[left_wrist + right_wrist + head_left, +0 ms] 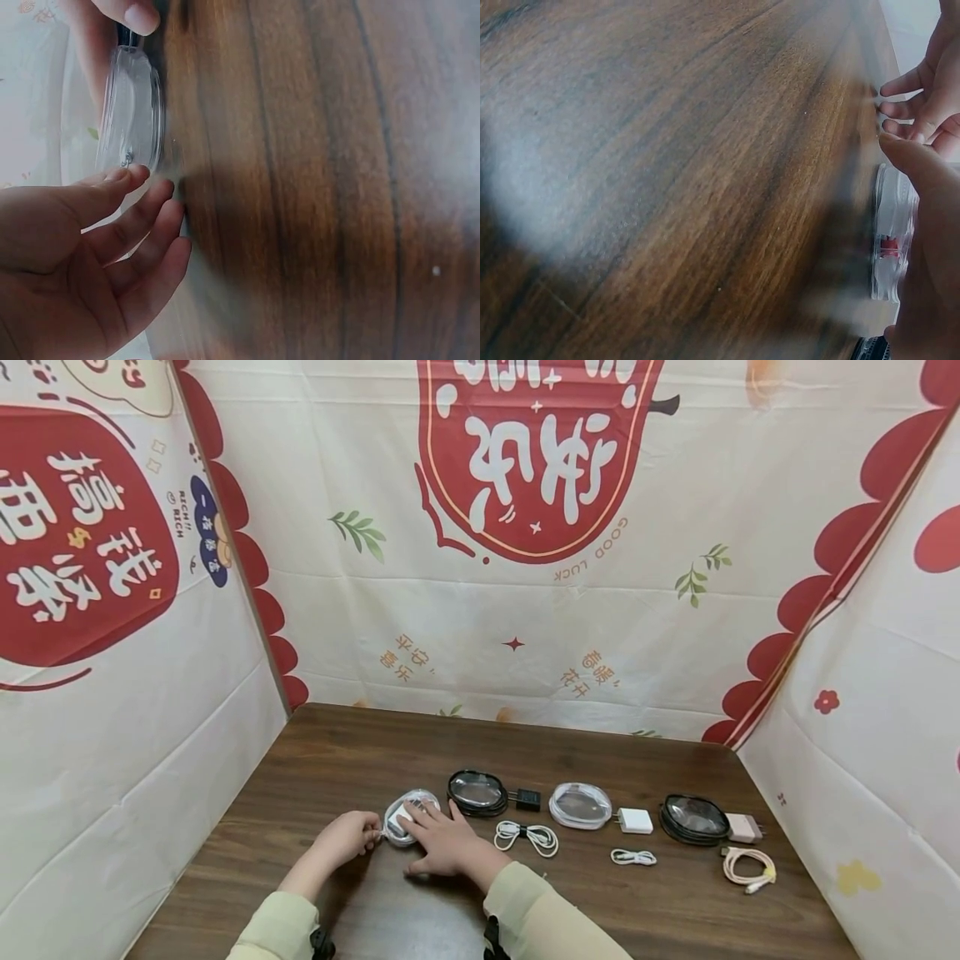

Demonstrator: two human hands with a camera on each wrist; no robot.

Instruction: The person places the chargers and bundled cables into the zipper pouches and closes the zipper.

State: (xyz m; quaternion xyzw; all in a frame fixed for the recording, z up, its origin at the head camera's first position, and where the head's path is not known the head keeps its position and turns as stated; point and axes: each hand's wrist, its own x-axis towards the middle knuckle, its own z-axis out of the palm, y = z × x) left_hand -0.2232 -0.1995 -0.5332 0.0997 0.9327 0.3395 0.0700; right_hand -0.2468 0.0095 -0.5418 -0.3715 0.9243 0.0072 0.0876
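On a wooden table (360,747), a clear case (397,828) is showing the right-wrist camera a red patch (889,247) unseen from the head; the left hand (349,837) is pinching its edge, the right hand (442,843) resting across it, fingers extended.

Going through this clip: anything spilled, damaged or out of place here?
Nothing looks spilled or visibly damaged. The one oddity is a small white speck on the tabletop, well apart from the clear case; it's too small to identify.
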